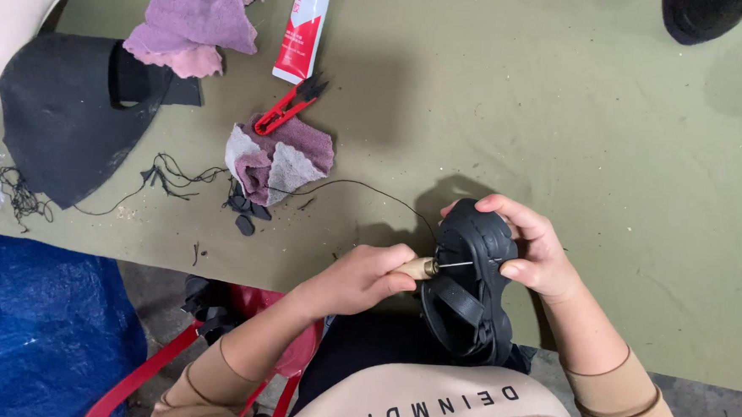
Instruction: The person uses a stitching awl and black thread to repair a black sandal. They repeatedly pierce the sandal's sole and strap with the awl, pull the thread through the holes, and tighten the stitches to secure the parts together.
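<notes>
The person's left hand (359, 277) is clenched around a wooden-handled awl (436, 267). Its thin metal shaft runs level and points to the person's right, into the sole edge of a black chunky-soled strapped sandal (469, 281). The right hand (538, 251) grasps that sandal from the far side, fingers curled over the toe end and thumb pressed at the sole edge close to the awl tip. The sandal stands at the near edge of the olive-green worktop (562, 117), its long axis running from the worktop edge down toward the person's lap, straps facing the left hand. The sandal lies directly right of the left hand, touching the awl shaft. A black thread (364, 187) trails from the sandal leftward across the worktop.

Further back, well apart from both hands, lies a flat red-and-white tube package (303, 27), elongated, nearly upright in view, printing not recorded. Just below it rest red-handled thread snips (287, 107), beside a crumpled purple-and-grey cloth scrap (279, 160). A second purple cloth scrap (196, 26) and a black cut fabric piece (67, 108) lie at far left.
</notes>
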